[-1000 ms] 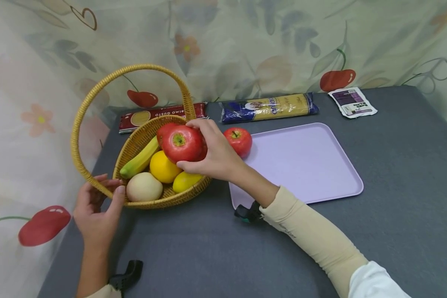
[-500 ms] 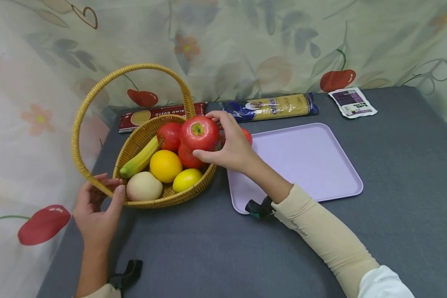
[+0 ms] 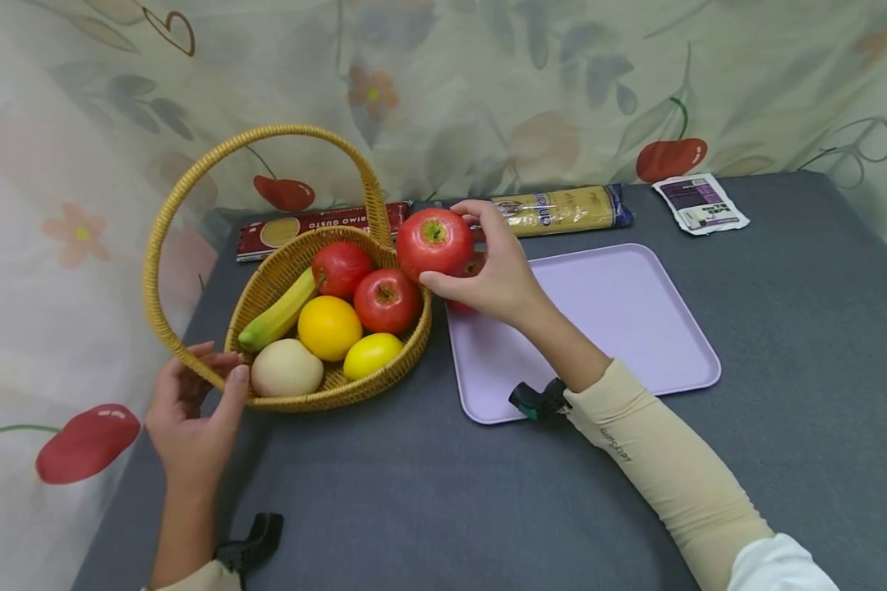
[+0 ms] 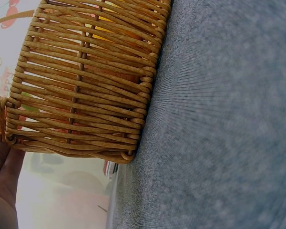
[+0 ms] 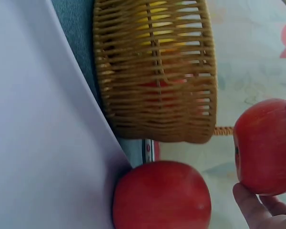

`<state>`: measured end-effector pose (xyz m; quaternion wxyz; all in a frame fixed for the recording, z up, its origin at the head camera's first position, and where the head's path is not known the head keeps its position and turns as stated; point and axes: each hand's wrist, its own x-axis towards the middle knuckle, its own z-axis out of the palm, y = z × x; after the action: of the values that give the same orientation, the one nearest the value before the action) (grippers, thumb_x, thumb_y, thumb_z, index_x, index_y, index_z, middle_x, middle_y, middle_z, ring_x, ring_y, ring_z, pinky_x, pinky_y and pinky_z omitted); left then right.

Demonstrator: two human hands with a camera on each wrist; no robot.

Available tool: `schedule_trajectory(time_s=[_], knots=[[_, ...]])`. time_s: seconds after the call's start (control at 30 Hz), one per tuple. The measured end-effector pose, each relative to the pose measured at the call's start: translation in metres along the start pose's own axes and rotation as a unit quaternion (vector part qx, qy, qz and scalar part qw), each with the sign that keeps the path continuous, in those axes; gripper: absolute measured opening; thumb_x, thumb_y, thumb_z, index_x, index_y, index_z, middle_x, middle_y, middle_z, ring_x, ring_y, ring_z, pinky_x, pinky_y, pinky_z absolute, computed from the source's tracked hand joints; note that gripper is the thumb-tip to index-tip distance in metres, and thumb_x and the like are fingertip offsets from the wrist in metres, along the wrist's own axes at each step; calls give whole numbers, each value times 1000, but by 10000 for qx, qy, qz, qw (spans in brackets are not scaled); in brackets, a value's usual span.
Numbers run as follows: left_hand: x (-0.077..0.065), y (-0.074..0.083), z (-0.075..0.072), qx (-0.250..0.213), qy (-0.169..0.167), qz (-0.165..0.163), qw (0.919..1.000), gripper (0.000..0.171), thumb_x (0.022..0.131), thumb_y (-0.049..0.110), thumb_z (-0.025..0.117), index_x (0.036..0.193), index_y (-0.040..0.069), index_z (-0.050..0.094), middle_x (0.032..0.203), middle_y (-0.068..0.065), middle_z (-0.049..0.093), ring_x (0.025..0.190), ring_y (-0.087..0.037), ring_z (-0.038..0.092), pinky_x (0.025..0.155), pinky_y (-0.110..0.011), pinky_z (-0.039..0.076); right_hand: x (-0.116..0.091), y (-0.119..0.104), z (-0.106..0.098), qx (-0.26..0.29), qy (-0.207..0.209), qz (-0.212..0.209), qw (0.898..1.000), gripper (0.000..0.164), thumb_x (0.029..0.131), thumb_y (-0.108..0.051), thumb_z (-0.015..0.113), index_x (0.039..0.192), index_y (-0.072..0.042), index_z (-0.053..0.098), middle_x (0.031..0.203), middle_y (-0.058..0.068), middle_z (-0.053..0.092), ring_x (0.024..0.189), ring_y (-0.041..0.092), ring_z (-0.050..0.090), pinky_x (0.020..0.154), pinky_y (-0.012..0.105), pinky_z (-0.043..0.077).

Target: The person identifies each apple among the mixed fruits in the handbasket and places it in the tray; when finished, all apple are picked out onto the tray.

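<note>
My right hand [image 3: 498,267] grips a red apple [image 3: 432,242] between thumb and fingers, in the air just beyond the basket's right rim. The right wrist view shows this held apple [image 5: 267,148] apart from the basket. A second apple [image 5: 162,195] rests on the lilac tray [image 3: 613,328]; in the head view my hand mostly hides it. With thumb and fingers about the left foot of its handle, my left hand [image 3: 195,423] holds the wicker basket [image 3: 340,402]. Inside lie two red apples [image 3: 387,301], a banana [image 3: 277,316], an orange [image 3: 329,328], a lemon [image 3: 372,355] and a pale round fruit [image 3: 287,368].
Along the back of the grey table [image 3: 414,501] lie a red packet [image 3: 288,230], a blue and yellow pasta packet [image 3: 562,209] and a small white and purple pouch [image 3: 700,203]. The basket's tall handle [image 3: 266,134] arches above the fruit. A patterned curtain [image 3: 473,90] hangs behind.
My right hand has carried the apple rightward, from above the fruit to past the basket's rim, uncovering the apples inside. My left hand and the basket have stayed in place.
</note>
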<state>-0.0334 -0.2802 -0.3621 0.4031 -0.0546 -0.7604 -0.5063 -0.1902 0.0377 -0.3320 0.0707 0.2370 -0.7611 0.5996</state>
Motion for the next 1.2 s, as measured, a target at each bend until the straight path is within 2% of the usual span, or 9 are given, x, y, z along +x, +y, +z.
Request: schedule_trajectory(time_s=[0.13, 0.3, 0.4, 0.6, 0.7, 1.0, 1.2], knots=[[-2, -13, -3, 3, 23, -24, 10000, 42, 80, -10, 72, 119, -17, 58, 102, -30, 68, 94, -16, 70, 87, -21, 54, 0, 2, -8, 68, 126, 189, 9997, 74, 76, -22, 86, 136, -10, 45, 128, 10, 51, 108, 26, 56, 86, 44, 57], [-3, -24, -6, 29, 60, -36, 10000, 43, 80, -10, 73, 120, -16, 58, 102, -29, 68, 94, -16, 70, 87, -21, 54, -2, 4, -15, 95, 196, 306, 9993, 73, 77, -22, 85, 137, -10, 45, 129, 9, 51, 111, 27, 55, 88, 46, 55], [-3, -20, -5, 64, 38, -25, 10000, 42, 80, -10, 73, 120, -16, 58, 103, -30, 68, 94, -16, 70, 87, -20, 54, -3, 5, -19, 88, 207, 358, 9991, 73, 77, -22, 85, 137, -11, 45, 129, 8, 51, 111, 26, 55, 87, 45, 56], [1, 1, 1, 11, -19, 59, 10000, 40, 81, -10, 71, 118, -18, 57, 101, -29, 68, 94, -15, 70, 87, -21, 54, -4, 10, -32, -47, 347, 372, 9987, 73, 77, -20, 86, 137, -9, 45, 128, 10, 52, 107, 26, 56, 85, 44, 55], [2, 6, 2, -21, -6, 60, 10000, 39, 81, -10, 71, 117, -19, 57, 101, -27, 69, 93, -15, 70, 87, -20, 54, -4, 13, -40, -150, 419, 396, 9982, 73, 77, -20, 85, 137, -9, 45, 128, 10, 52, 108, 26, 55, 87, 45, 54], [2, 5, 2, -89, 35, 26, 10000, 39, 81, -11, 70, 117, -20, 57, 101, -28, 68, 92, -16, 70, 87, -20, 54, -12, 25, -58, -445, 569, 681, 9951, 74, 79, -22, 84, 140, -11, 43, 131, 8, 52, 113, 25, 54, 89, 45, 54], [1, 5, 2, -96, 47, 31, 9999, 39, 81, -11, 70, 116, -20, 57, 100, -29, 68, 91, -16, 70, 87, -21, 54, -15, 33, -70, -617, 613, 1025, 9909, 76, 79, -21, 85, 140, -8, 42, 133, 13, 51, 116, 30, 54, 93, 49, 53]])
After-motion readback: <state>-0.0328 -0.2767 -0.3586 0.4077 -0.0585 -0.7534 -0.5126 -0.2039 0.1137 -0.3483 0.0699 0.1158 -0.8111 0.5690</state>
